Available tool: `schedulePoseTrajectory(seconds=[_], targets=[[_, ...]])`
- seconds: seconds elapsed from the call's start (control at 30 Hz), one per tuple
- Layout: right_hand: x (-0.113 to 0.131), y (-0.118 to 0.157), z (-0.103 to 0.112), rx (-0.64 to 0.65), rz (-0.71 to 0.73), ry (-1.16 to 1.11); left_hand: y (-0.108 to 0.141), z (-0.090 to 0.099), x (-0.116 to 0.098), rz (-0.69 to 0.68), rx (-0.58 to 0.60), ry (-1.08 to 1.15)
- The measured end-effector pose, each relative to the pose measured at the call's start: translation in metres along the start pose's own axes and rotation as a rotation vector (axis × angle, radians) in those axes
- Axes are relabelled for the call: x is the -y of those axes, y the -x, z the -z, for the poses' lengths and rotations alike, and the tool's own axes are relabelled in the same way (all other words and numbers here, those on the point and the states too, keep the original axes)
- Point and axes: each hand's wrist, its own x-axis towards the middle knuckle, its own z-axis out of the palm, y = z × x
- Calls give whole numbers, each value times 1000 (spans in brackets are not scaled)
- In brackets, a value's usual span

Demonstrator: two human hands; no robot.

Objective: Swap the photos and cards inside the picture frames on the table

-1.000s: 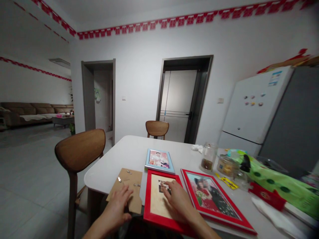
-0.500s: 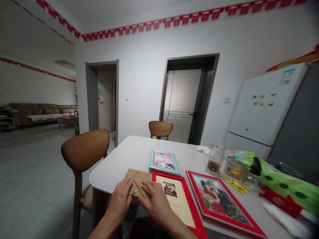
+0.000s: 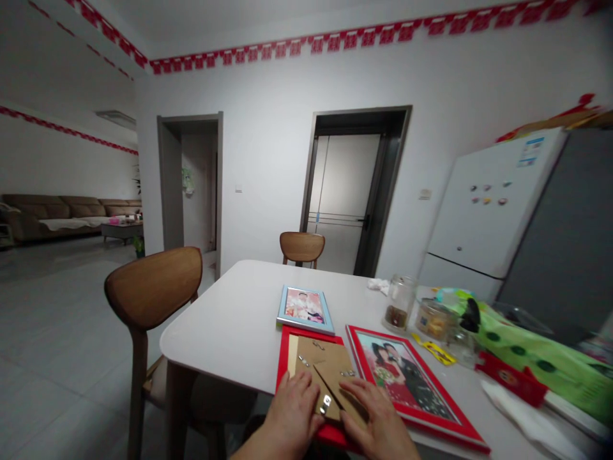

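Note:
A brown picture frame backing board (image 3: pixel 316 365), with metal clips along its sides and a slanting cut line, is between my two hands. My left hand (image 3: pixel 292 412) grips its left edge near the front. On the right front side, my right hand (image 3: pixel 376 418) has its fingers bent over the board. Under it is a red picture frame (image 3: pixel 283 359) with a cream sheet, now mostly covered; I cannot tell if the two touch. A light blue picture frame (image 3: pixel 306 309) lies just beyond. To the right, a larger red picture frame (image 3: pixel 412 390) holds a photo of two people.
On the white table's (image 3: pixel 230 319) right side stand a glass jar (image 3: pixel 397 306), a food container (image 3: pixel 435 319), a red box (image 3: pixel 510 378) and a green bag (image 3: pixel 531 348). Wooden chairs stand at the left (image 3: pixel 158 287) and far side (image 3: pixel 301 247).
Both hands have carried the backing board rightward, from beside the red frame to over it. The cream sheet and its small photo are now mostly hidden. My view has shifted slightly.

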Motion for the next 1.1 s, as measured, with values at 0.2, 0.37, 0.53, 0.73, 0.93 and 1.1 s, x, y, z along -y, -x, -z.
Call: schedulePoseTrajectory(seconds=[0.2,0.37,0.53,0.73,0.93,1.1], targets=[[14,-5,-17,38,45,-3,4,9,11,57,-5,19],[23,-7,-19,59,39,115,14,17,20,43,16,71],[35,-4,-12,175,116,138,23,17,29,65,91,118],[48,-3,-6,337,250,148,23,19,32,79,73,136],[46,-5,-5,376,314,145,22,21,32,91,81,146],[47,-4,-2,368,334,83,22,21,33,106,76,150]])
